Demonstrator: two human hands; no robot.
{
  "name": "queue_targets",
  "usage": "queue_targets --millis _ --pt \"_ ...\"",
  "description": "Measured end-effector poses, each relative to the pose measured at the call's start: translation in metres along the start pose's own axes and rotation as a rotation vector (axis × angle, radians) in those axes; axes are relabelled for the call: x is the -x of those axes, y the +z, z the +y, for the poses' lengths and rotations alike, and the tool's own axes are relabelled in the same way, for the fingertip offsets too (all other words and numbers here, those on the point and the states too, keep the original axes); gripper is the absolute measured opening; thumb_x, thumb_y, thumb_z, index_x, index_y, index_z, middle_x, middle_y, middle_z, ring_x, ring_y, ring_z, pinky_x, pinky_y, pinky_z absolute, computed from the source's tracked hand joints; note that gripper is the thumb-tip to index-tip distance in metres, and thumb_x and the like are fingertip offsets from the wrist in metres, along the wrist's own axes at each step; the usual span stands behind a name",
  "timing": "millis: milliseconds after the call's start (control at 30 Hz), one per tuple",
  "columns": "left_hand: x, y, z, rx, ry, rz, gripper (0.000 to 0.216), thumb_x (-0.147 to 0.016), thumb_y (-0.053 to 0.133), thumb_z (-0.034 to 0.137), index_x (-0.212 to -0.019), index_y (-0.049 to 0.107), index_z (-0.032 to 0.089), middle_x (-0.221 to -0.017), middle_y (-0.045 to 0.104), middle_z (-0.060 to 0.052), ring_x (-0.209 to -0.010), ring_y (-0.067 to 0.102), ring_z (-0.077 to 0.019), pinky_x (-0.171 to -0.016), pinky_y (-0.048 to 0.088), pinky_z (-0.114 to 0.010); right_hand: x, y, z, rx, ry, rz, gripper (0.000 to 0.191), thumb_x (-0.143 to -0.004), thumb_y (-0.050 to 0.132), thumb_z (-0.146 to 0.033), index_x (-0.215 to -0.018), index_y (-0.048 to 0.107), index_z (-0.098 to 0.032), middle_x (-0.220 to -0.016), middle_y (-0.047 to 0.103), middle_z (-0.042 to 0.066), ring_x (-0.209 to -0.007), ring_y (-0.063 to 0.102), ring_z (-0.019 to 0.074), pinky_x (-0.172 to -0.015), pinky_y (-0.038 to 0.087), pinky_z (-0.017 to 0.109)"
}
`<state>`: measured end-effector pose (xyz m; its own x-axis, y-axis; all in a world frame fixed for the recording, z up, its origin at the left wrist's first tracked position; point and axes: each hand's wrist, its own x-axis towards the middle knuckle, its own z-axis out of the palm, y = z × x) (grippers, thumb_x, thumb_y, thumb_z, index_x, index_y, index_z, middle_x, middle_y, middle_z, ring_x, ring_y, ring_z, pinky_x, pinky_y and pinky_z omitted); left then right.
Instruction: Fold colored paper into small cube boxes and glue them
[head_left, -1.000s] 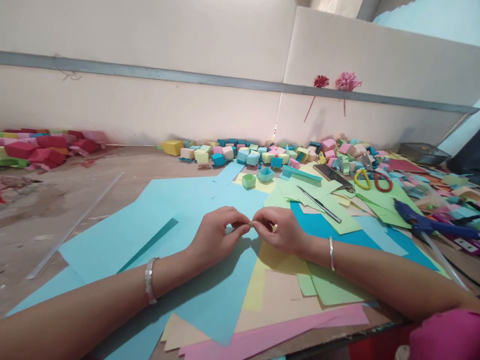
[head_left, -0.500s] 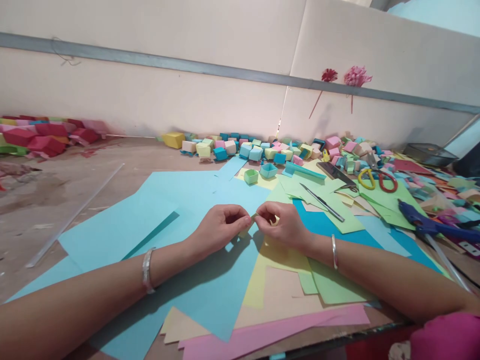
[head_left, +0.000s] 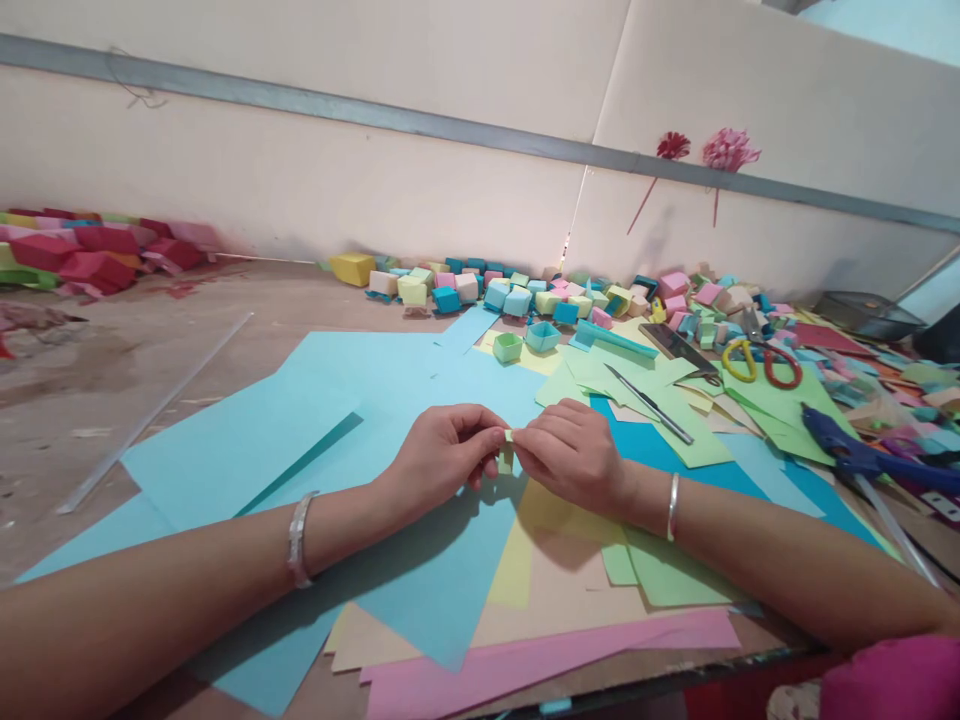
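My left hand (head_left: pixel 442 455) and my right hand (head_left: pixel 574 452) meet fingertip to fingertip over the light blue paper sheets (head_left: pixel 315 430). Both pinch a small light green folded paper piece (head_left: pixel 508 450) between thumbs and fingers; most of it is hidden by the fingers. Each wrist wears a silver bangle. Under the hands lie overlapping sheets in blue, yellow (head_left: pixel 517 560), green and pink (head_left: pixel 540 665).
Several small folded paper boxes (head_left: pixel 517 295) line the wall. Two open boxes (head_left: pixel 525 342) sit beyond my hands. A metal tool (head_left: pixel 649 403), a phone (head_left: pixel 679 347), yellow-and-red scissors (head_left: pixel 761 362) and a blue glue gun (head_left: pixel 862 455) lie right. A clear rod (head_left: pixel 154 410) lies left.
The hands closed in tighter on the green piece, and my right hand rolled palm-down over it. The view shifted slightly.
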<state>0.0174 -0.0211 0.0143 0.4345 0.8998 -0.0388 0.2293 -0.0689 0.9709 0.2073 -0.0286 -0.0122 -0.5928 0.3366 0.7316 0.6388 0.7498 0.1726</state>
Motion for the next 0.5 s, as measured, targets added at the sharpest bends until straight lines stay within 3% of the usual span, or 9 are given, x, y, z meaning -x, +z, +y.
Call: queue_targets --millis 167,267,500 --pt "-0.0009 0.0008 -0.0009 0.025 -0.006 0.024 0.022 -0.079 0.061 0.036 -0.079 0.067 0.015 -0.053 0.059 0.001 -0.041 0.045 -0.0069 -0.039 0.036 -0.019 0.0029 -0.0029 0.0031 0.051 -0.097 -0.008 0.006 -0.089 0.055 -0.015 -0.085 0.058 -0.019 -0.067 0.062 0.001 -0.064 0.053 0.0141 -0.057 0.032 0.032" --pt "-0.0022 -0.0003 -0.0007 0.006 0.0 0.015 0.023 -0.078 0.061 0.037 -0.079 0.067 0.015 -0.052 0.056 0.002 -0.041 0.04 -0.0058 -0.038 0.032 -0.018 0.0034 -0.0038 0.0039 0.069 -0.12 -0.043 0.008 -0.09 0.052 -0.015 -0.089 0.058 -0.02 -0.068 0.062 0.001 -0.064 0.053 0.0142 -0.057 0.032 0.033" --pt "0.0002 0.0 0.0058 -0.007 0.024 -0.087 0.018 -0.077 0.059 0.032 -0.08 0.066 0.015 -0.055 0.056 0.002 -0.044 0.043 -0.007 -0.041 0.034 -0.018 0.0015 -0.0021 0.0017 0.031 0.039 0.004 0.016 -0.089 0.052 -0.017 -0.075 0.056 -0.021 -0.065 0.061 0.001 -0.063 0.054 0.0139 -0.06 0.036 0.031"
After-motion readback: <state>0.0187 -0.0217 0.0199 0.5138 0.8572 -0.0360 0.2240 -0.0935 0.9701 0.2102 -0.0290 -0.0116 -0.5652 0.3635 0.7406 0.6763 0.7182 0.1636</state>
